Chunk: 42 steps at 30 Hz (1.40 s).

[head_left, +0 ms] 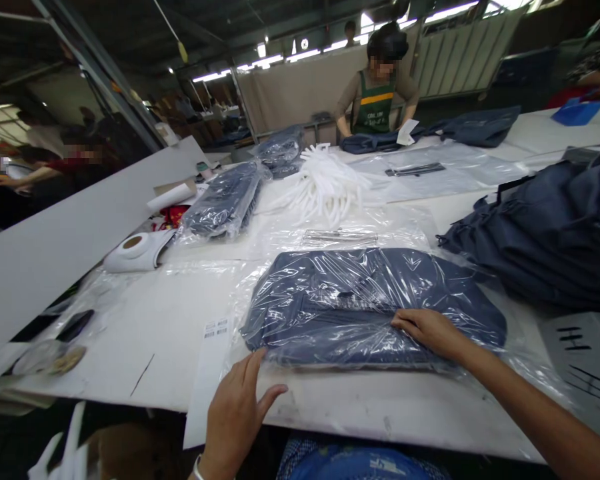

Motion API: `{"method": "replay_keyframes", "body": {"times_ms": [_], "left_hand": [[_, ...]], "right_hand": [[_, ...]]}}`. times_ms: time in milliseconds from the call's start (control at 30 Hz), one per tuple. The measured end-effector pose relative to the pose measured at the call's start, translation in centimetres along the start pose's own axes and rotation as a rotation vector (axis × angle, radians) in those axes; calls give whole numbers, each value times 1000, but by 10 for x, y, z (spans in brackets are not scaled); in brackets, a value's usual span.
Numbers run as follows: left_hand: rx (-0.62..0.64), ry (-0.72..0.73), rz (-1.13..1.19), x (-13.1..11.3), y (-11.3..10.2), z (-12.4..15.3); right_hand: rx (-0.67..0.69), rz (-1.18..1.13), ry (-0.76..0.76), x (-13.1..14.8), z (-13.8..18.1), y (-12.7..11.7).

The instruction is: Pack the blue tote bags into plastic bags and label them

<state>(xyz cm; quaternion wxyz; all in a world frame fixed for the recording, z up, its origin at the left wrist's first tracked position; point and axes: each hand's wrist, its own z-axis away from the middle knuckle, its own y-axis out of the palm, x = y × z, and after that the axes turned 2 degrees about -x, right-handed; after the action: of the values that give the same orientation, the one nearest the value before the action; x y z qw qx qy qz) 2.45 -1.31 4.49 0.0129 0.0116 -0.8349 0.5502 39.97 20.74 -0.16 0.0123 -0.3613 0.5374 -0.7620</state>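
A dark blue folded fabric item, perhaps a bag, lies flat inside a clear plastic bag [380,337] at the front of the table. My right hand [433,331] is on top of it, right of the middle, with fingers bent together and gripping the plastic. My left hand [240,403] is open at the near left corner, thumb spread away from the fingers. Its fingertips touch or nearly touch the plastic edge. Beside that hand is a white sheet of barcode labels [207,360].
White strips [330,183] are heaped mid-table. Wrapped dark packages [225,200] and a tape roll [135,250] lie left. Dark blue fabric [555,233] is piled right. Across the table, a person in a green apron [375,100] handles dark fabric. A white partition [80,233] borders the left.
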Motion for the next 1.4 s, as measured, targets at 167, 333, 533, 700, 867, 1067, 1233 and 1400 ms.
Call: {"method": "replay_keyframes", "body": {"times_ms": [167, 333, 533, 700, 867, 1067, 1233, 1400], "left_hand": [[51, 177, 48, 30, -9, 3], [6, 364, 76, 56, -13, -22], [225, 208, 298, 76, 12, -49], [563, -218, 660, 77, 37, -89], [619, -207, 483, 78, 43, -113], [529, -185, 127, 91, 31, -111], [508, -158, 291, 101, 28, -116], [237, -111, 195, 81, 3, -109]], "right_hand": [[-7, -10, -3, -3, 0, 2], [-3, -47, 2, -4, 1, 2], [-18, -69, 0, -4, 1, 3], [-8, -14, 29, 0, -4, 0], [-36, 46, 70, 5, -8, -1], [-71, 80, 95, 8, -11, 1], [-91, 95, 91, 8, -12, 2], [-110, 107, 85, 8, -12, 4]]}}
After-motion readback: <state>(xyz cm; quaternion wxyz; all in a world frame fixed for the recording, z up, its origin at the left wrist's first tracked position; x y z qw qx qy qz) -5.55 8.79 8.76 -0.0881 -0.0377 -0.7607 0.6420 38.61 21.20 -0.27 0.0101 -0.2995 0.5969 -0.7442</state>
